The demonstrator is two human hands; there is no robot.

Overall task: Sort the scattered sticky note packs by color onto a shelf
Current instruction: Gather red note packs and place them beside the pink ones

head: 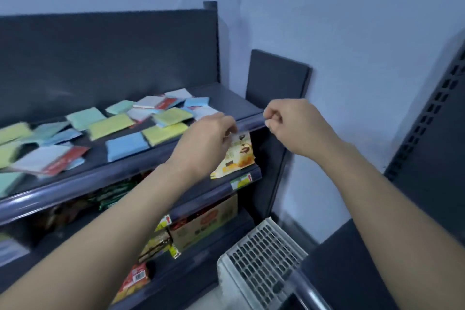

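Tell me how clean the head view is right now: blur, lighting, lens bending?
Head view: motion blur smears the sticky note packs at the left end of the top shelf; the left hand and right hand look sharper; light is dim, bluish, without glare; the wide lens tilts the perforated upright.

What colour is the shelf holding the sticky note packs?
The shelf is dark grey, clearest in the head view.

View: single wide-angle camera, head-worn.
Facing: forward and downward, tilted, shelf (231, 100) toward 10 o'clock.
Nearness: close, within arm's reach of shelf edge.
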